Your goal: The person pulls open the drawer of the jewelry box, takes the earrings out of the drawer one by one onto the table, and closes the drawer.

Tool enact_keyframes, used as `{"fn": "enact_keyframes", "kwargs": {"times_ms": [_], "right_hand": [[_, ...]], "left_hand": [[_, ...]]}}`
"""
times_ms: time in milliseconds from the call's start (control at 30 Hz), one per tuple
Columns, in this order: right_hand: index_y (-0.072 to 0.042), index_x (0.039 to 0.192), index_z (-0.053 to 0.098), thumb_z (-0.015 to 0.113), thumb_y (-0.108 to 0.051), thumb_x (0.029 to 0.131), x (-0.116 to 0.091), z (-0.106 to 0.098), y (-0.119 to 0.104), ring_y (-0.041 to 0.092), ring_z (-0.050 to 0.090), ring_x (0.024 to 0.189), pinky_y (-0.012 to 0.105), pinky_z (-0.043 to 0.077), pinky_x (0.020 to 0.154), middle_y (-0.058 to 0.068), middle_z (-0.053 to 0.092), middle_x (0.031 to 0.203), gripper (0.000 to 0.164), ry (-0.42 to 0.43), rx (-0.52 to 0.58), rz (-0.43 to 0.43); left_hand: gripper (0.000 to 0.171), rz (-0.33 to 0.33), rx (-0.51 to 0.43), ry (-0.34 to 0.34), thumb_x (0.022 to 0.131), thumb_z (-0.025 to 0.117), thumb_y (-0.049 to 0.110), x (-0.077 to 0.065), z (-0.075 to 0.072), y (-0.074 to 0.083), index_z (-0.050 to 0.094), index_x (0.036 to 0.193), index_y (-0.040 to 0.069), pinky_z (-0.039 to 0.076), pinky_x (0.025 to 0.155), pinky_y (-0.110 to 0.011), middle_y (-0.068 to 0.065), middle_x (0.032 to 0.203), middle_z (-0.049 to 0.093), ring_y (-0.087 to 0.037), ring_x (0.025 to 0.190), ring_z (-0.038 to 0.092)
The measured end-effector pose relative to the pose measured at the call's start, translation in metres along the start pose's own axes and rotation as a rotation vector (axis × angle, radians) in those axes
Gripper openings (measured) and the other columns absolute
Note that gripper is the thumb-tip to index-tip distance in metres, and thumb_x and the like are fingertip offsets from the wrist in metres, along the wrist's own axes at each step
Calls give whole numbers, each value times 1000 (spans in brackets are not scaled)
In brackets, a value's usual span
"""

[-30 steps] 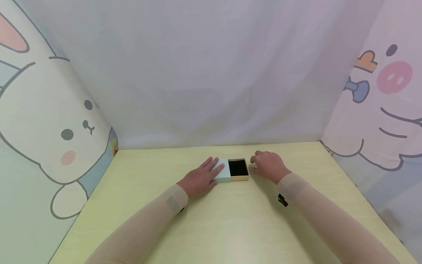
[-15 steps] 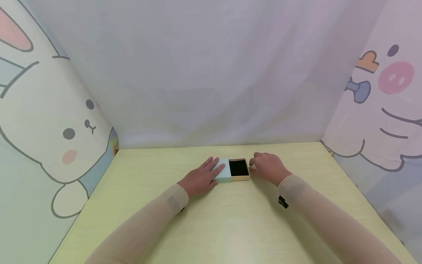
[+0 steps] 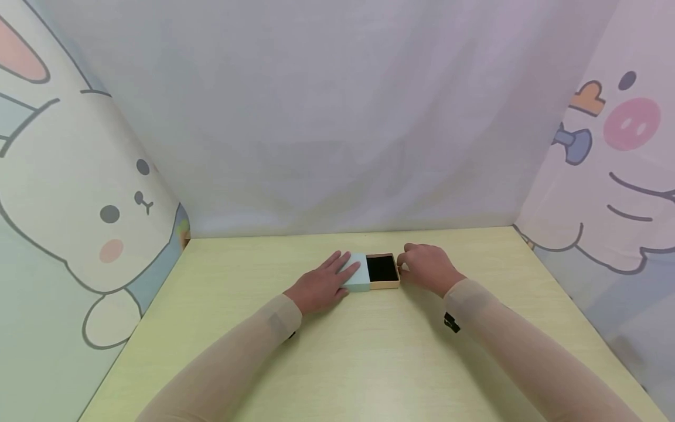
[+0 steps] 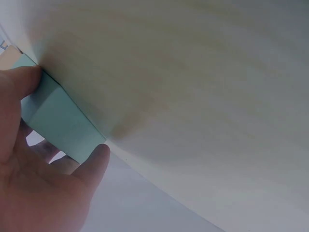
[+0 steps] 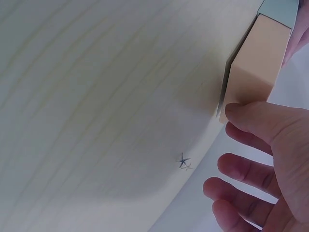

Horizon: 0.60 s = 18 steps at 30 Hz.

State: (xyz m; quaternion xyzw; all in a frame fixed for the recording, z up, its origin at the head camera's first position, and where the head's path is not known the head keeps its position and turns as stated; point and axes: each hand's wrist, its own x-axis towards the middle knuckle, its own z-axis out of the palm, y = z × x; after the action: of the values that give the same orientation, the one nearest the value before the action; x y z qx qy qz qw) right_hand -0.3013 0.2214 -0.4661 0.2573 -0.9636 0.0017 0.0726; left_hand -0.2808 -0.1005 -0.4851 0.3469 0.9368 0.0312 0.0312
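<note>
A small drawer box lies on the table. Its pale blue-green sleeve (image 3: 360,281) covers the left part, and the tan inner tray (image 3: 384,285), black inside, sticks out to the right. My left hand (image 3: 318,288) lies over the sleeve with fingers spread across its top. In the left wrist view the thumb (image 4: 24,79) presses the sleeve's side and another finger touches its end. At the tray's outer end, my right hand (image 3: 428,266) has thumb and index finger together. The right wrist view shows that thumb (image 5: 246,113) on the tray; its other fingers hang loosely curled.
A pale wooden table (image 3: 337,363) extends around the box. Behind it hangs a plain light cloth (image 3: 343,129), with cartoon-printed cloth (image 3: 68,193) at the sides. A tiny star-shaped mark (image 5: 183,160) shows on the table in the right wrist view.
My right hand has come slightly left, from just beside the tray to touching its outer end. The left hand and the box look unmoved.
</note>
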Motion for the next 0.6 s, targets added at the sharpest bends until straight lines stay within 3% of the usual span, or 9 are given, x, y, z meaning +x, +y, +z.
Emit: {"fn": "enact_keyframes", "kwargs": {"times_ms": [600], "right_hand": [[-24,94,95,95,-15,98,2,3,-1,11,59,67,34,61,61,-3,67,83,10,57,-49,-38]], "left_hand": [[71,-9,-10,-16,125,61,38,0,-1,0,33,189,23,58,133,-50,-14,199,27,-38,187,25]]}}
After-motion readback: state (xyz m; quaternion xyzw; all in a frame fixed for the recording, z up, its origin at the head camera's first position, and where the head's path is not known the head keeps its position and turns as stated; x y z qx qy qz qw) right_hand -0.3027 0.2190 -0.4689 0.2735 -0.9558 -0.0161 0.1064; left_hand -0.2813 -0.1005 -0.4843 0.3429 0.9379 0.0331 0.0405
